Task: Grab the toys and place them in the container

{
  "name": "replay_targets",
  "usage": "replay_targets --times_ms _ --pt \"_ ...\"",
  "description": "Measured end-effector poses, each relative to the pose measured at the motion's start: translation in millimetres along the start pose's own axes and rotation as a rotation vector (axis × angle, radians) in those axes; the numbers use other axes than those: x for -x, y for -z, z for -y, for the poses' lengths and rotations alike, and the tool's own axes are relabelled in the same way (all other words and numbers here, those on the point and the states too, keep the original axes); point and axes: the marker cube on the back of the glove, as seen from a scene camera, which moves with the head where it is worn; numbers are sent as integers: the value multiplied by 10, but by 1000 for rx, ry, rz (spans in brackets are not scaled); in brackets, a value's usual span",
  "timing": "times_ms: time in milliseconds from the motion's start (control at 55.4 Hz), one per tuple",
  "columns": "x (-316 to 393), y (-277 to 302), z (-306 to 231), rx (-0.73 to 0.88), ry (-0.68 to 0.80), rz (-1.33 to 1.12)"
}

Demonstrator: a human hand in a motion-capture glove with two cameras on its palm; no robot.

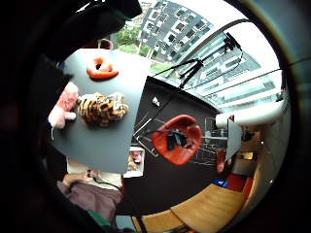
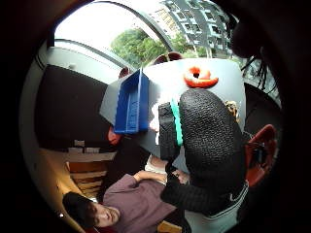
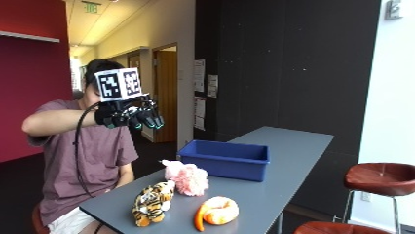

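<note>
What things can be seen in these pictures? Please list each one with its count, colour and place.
Striped plush tiger: one, orange and black, at the near end of the table, beside the pink toy.
Fluffy pink plush toy: one, pink, between the tiger and the container.
Orange curled plush toy: one, orange, on the table near the tiger.
Blue plastic container: one, blue, rectangular, on the table behind the toys.
Long grey table: one, grey, bearing all the toys.
Round red-brown stool: one shows whole, beside the table.
Gloved right hand: one, black glove, raised in the air above the table, fingers loosely curled, holding nothing.
</note>
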Motion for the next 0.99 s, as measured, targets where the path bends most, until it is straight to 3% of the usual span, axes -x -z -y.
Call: replay_targets --times_ms 235,470,722,993 --pt "391 122 244 75 79 -38" --pt "524 -223 432 201 101 -96" --pt "294 -979 615 388 69 -112" --pt "-67 -1927 337 553 100 -165"
